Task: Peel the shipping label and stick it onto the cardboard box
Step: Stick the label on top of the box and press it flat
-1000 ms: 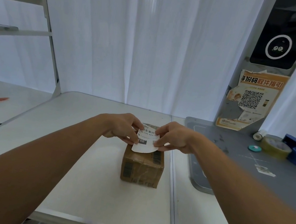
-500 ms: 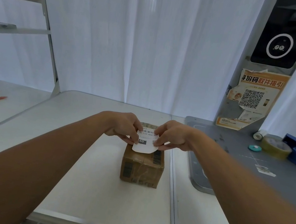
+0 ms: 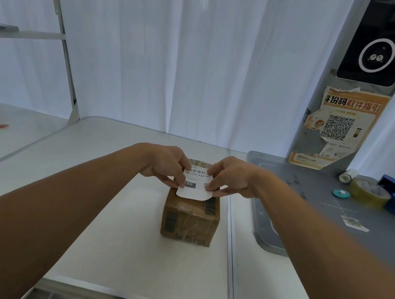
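While both hands pinch it, label (image 3: pixel 195 184) sits atop box (image 3: pixel 190 217).

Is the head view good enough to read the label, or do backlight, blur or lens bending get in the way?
Head view: bright curtain backlights it, so both forearms go dark; shipping label is lit, large digits legible, fine print soft; wide-angle bending shows at the shelf frame; cardboard box front is in shade.

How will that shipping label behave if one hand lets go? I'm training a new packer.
Likely floppy: the shipping label already bows between the left hand and right hand. Probably very light, so it may droop onto the cardboard box.
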